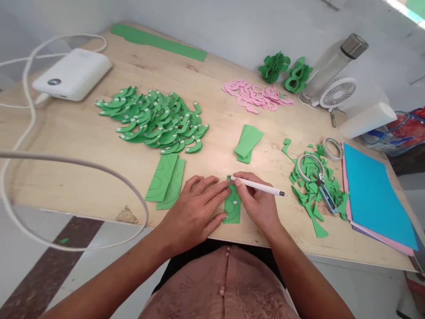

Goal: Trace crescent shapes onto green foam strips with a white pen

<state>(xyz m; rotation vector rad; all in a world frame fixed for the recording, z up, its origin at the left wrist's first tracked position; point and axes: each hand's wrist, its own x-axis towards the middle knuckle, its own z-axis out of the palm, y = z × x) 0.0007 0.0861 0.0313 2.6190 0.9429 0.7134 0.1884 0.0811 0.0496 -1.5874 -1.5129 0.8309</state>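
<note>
My right hand [258, 201] grips a white pen [260, 185] with a dark end, its tip at the top of a small green paper strip [232, 208]. Curved lines and a small white patch show on that strip. Lying flat with its fingers stretched, my left hand [201, 206] touches the strip's left edge. Two green paper pieces [164, 181] with drawn curves overlap to the left of this hand. Beyond my hands is a small stack of plain green strips [249, 141].
Cut green curved pieces [159, 119] form a heap at left, pink ones [255, 95] farther back. Scissors [327, 195] and a tape roll [333, 149] lie by green scraps [308, 186], beside blue sheets [378, 190]. A white cable [20, 221] loops at left from a power bank [73, 73].
</note>
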